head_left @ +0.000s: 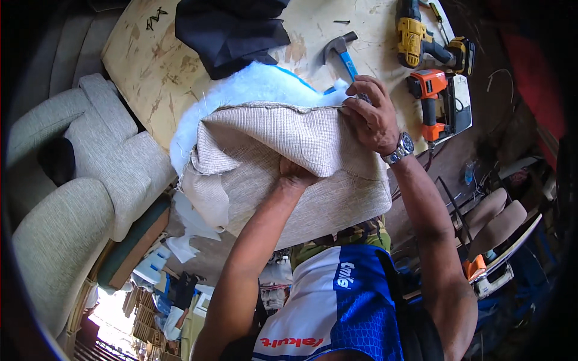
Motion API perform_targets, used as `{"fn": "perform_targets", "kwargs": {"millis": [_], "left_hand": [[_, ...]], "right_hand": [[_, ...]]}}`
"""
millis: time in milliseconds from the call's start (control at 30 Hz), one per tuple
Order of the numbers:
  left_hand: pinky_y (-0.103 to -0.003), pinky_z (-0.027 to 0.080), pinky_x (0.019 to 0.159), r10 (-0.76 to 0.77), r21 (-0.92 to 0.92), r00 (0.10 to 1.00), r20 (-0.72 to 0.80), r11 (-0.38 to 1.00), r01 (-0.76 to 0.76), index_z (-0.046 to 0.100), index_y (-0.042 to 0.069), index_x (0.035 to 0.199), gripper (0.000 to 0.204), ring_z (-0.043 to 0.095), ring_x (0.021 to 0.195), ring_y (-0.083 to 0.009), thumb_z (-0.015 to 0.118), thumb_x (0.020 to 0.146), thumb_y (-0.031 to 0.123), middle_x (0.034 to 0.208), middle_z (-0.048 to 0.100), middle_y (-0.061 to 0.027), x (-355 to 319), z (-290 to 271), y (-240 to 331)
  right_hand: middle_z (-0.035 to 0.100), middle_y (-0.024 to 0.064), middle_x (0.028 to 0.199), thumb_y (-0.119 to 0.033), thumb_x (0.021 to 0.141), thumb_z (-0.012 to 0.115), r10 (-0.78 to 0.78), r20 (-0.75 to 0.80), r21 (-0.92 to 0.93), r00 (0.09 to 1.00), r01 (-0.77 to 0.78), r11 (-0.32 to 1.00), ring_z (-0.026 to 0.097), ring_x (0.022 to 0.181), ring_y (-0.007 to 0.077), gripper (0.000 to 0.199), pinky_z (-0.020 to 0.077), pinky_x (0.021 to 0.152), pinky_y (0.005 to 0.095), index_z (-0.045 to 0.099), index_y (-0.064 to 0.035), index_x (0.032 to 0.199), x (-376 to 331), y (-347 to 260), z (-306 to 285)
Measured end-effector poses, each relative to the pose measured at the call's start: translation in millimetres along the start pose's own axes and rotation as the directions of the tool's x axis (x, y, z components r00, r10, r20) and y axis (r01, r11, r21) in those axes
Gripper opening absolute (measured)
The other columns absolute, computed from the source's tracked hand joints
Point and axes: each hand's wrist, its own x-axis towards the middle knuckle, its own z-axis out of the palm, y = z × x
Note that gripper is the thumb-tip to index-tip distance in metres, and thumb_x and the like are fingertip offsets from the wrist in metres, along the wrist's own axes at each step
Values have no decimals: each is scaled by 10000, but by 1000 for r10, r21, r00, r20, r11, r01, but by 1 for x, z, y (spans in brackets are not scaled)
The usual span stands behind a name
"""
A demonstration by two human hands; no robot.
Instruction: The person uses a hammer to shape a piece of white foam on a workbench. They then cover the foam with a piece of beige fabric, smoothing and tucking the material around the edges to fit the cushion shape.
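Head view: grasps the upper edge of a beige woven cover (301, 132) with the right hand (377, 120); has the left hand (295, 174) under a fold of it, fingers hidden, so cannot tell that grip. Has the cover at the tabletop's (144, 78) near edge, against white padding (253, 84), with a blue-handled hammer (347, 59) beyond and an orange nail gun (428, 85) rightward.

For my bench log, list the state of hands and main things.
Cover, folded back, one edge frayed.
Stuffing, partly uncovered.
Left hand, fingers mostly hidden under the cover's fold.
Right hand, fingers bent at the cover's edge.
Hammer, lying down, handle partly hidden.
Drill, lying down, battery fitted.
Nail gun, lying down, not held.
Black cloth, rumpled.
Screws or nails, lying loose.
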Motion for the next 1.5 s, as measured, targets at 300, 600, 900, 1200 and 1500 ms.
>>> {"fn": "perform_targets", "kwargs": {"millis": [300, 600, 900, 1200, 1500], "left_hand": [[-514, 213, 1184, -94, -19, 995, 15, 995, 94, 360, 91, 1510, 903, 314, 1432, -372, 608, 775, 552, 1536, 359, -190, 14, -8, 1], [-506, 297, 1137, -180, -127, 976, 119, 972, 195, 479, 59, 1419, 773, 455, 1329, -360, 621, 838, 549, 1423, 494, -200, 36, -19, -3], [-459, 310, 1139, -161, 26, 983, -87, 986, 164, 509, 178, 1432, 769, 478, 1335, -259, 563, 840, 666, 1455, 512, -74, 41, -32, 3], [-506, 313, 1123, -214, 140, 963, 165, 971, 192, 507, 169, 1427, 811, 452, 1344, -312, 517, 831, 718, 1453, 496, -111, 40, -22, 1], [-521, 300, 1137, -94, 229, 992, 86, 971, 72, 455, 158, 1459, 798, 442, 1353, -313, 543, 848, 662, 1437, 496, -141, 40, -21, -6]], "right_hand": [[619, 128, 1165, -11, 770, 730, 147, -63, 109, 987, -140, 984, 641, 1035, 327, 189, 534, 861, 403, 673, -18, 950, 14, 16, 20], [680, 180, 1081, -204, 903, 675, 450, 305, 316, 840, -534, 784, 672, 966, 314, 248, 525, 865, 376, 673, -17, 1066, 18, 42, 23], [618, 176, 1223, -266, 844, 746, 579, -127, 231, 805, -543, 807, 592, 1143, 345, 397, 486, 943, 425, 630, -62, 1165, -103, -12, -17], [568, 147, 1074, -192, 856, 638, 546, 179, -356, 818, -464, 811, 617, 967, 336, 321, 547, 771, 448, 544, -93, 1147, -41, 70, 7], [561, 164, 1315, -238, 813, 741, 160, -2, -48, 987, -160, 986, 542, 1189, 375, 540, 459, 986, 472, 550, -129, 1306, -50, -27, -39]]}}
